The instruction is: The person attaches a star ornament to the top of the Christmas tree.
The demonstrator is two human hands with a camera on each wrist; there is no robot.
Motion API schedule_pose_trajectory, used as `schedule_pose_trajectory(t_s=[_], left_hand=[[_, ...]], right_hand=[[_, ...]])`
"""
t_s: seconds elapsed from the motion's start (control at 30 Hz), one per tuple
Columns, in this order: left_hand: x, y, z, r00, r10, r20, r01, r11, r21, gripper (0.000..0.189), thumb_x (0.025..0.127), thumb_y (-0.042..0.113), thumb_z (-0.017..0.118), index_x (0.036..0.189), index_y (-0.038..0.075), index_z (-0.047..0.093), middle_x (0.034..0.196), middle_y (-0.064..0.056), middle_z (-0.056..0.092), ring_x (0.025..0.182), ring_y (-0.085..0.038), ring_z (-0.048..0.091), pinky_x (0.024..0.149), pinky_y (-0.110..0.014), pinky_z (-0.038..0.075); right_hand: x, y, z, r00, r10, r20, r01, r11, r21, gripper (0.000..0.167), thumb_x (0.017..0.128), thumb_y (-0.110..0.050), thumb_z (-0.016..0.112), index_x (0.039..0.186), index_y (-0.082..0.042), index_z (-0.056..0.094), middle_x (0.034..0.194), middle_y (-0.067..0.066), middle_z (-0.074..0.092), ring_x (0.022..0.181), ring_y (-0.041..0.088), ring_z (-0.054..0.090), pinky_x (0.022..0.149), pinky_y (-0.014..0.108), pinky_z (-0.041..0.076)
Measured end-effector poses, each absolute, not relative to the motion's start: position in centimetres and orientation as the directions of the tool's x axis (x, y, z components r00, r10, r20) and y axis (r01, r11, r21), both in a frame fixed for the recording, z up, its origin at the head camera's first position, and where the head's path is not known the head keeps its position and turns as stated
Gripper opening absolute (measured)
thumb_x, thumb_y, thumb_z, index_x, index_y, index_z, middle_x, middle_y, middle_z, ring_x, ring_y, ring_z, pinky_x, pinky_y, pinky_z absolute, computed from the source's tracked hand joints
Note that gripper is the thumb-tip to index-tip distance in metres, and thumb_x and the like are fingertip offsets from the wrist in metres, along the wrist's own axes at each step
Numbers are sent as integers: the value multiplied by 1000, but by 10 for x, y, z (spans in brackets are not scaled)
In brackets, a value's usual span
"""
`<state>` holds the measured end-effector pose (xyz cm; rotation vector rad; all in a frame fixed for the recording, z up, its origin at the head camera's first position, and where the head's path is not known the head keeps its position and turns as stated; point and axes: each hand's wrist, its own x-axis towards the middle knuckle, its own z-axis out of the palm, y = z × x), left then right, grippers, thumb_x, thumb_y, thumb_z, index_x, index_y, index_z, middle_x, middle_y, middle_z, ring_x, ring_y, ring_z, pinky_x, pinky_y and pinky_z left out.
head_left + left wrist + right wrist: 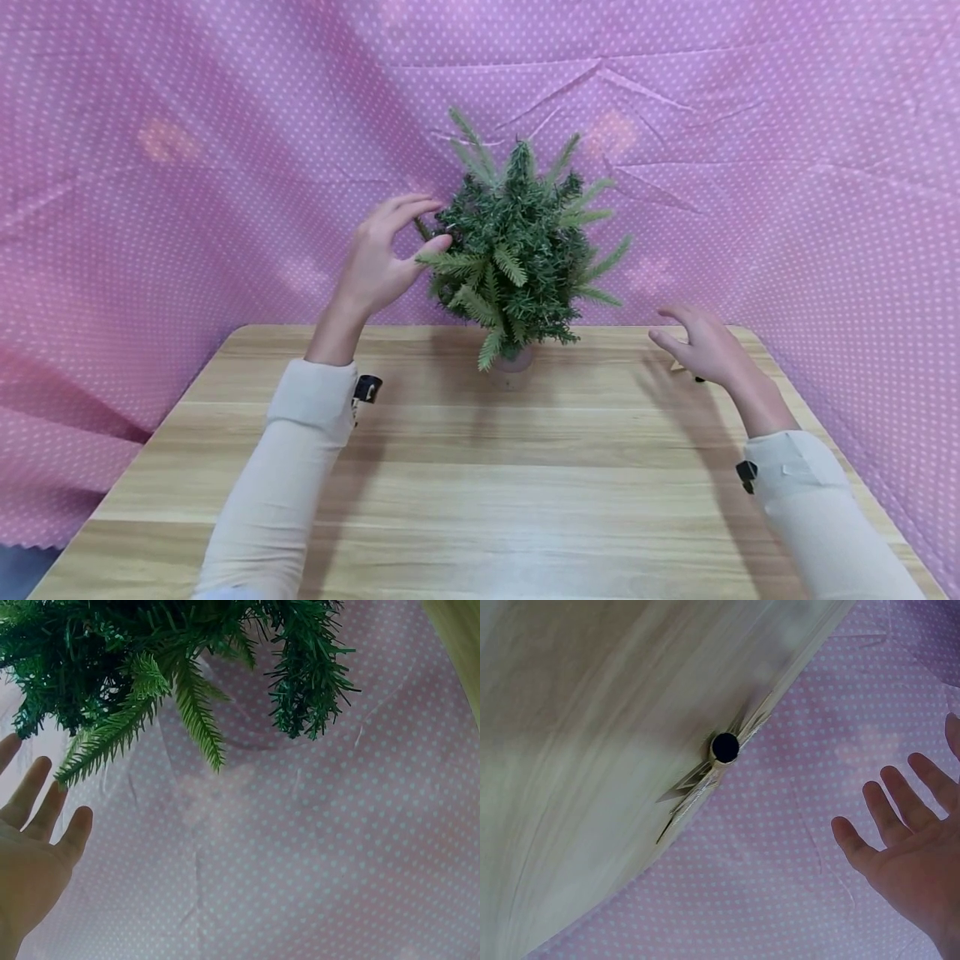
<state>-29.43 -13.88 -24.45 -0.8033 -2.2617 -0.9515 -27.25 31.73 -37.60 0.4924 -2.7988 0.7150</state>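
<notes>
Green tree (525,242) beside left hand (375,262), right hand (708,343) apart, both grips spread (nothing held)

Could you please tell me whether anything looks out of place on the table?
Nothing looks spilled. One thing stands out: a small spiky item with a round black end sits right by the far edge of the table, near the right hand and apart from the tree, which seems a precarious spot.

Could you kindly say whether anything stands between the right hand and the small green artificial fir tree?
Nothing visible does: no object shows between the right hand and the tree. The golden, pointed object with a round black end shows partly behind the hand in the head view.
</notes>
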Motion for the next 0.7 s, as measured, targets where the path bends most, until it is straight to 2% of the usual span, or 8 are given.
schedule_pose_trajectory(t_s=[0.13, 0.47, 0.7], left_hand=[[-295, -137, -244, -684, 303, 663, 686, 575, 445, 50, 94, 38, 72, 137, 14, 64, 147, -6, 54, 139, -19, 44, 118, -47, 26], [-299, -133, -242, -671, 326, 666, 705, 557, 439, 50, 94, 34, 73, 137, 11, 62, 147, -6, 55, 139, -19, 43, 119, -44, 25], [-300, -131, -241, -671, 338, 660, 708, 557, 434, 50, 94, 36, 71, 138, 13, 62, 147, -5, 55, 139, -19, 43, 119, -45, 25]], right_hand=[[-272, 321, -378, -925, -262, 274, -362, 829, -426, 55, 104, -30, 59, 142, 9, 49, 143, 32, 49, 134, 52, 40, 109, 66, 30], [-273, 326, -383, -941, -245, 233, -325, 846, -423, 57, 105, -31, 57, 143, 9, 48, 143, 34, 49, 129, 53, 46, 106, 67, 33], [-273, 330, -383, -952, -230, 203, -297, 854, -428, 59, 105, -33, 56, 143, 10, 46, 143, 34, 48, 135, 53, 39, 108, 68, 30]])
